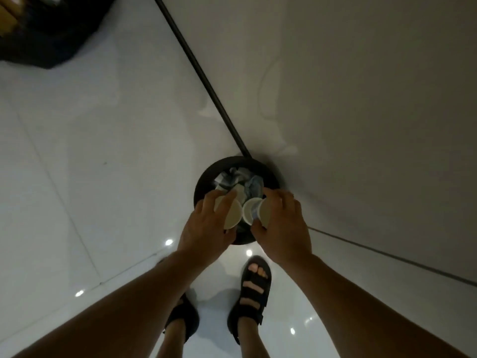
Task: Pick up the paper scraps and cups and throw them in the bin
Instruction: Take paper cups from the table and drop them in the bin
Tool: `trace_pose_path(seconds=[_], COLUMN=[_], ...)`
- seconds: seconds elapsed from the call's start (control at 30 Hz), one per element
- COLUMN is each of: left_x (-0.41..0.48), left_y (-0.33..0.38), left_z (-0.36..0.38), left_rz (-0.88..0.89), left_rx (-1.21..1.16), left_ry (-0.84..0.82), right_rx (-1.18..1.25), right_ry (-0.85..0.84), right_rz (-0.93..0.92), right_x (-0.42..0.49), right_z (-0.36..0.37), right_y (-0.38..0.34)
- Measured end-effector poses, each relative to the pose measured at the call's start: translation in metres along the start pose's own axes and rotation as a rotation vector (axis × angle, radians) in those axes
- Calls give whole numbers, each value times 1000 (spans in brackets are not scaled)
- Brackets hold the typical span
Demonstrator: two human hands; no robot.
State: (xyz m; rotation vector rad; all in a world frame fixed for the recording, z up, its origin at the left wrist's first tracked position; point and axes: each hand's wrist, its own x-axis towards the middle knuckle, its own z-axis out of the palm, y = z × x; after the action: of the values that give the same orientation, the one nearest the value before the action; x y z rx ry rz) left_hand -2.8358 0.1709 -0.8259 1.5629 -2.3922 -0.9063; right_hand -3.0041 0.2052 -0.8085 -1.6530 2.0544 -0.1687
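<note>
A round black bin stands on the floor in a wall corner, with crumpled paper scraps inside. Both hands hover over its opening. My left hand grips a paper cup lying on its side, mouth facing me. My right hand grips another paper cup, also tipped sideways. A third cup shows between the two, against the right-hand cup; which hand holds it is unclear.
Glossy white floor tiles spread to the left. A grey wall with a black skirting strip runs behind the bin. A dark bag sits at the top left. My sandalled feet stand just before the bin.
</note>
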Motion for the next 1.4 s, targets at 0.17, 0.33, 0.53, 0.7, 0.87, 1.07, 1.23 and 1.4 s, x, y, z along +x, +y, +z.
trace_pose_path(seconds=[0.17, 0.33, 0.53, 0.7, 0.87, 1.07, 1.23, 1.4], left_x=[11, 14, 9, 8, -16, -54, -76, -118], left_y=[-25, -47, -60, -60, -49, -49, -40, -5], left_z=[53, 75, 98, 94, 41, -83, -223, -345], left_rz=[-16, -25, -15, -4, -108, -347, -490, -547], left_rx=[72, 233, 337, 361, 291, 311, 296, 321], left_ry=[19, 15, -81, -134, -123, -75, 73, 150], right_rx=[-30, 28, -25, -29, -111, -158, -184, -168], right_ry=[-24, -14, 29, -28, -117, -130, -91, -71], right_rz=[-55, -43, -31, -43, -3, -86, -206, -320], right_x=[16, 13, 7, 6, -6, -13, 0, -23], right_z=[50, 80, 110, 108, 65, -10, -92, -176], right_y=[23, 33, 34, 35, 18, -69, -187, -298])
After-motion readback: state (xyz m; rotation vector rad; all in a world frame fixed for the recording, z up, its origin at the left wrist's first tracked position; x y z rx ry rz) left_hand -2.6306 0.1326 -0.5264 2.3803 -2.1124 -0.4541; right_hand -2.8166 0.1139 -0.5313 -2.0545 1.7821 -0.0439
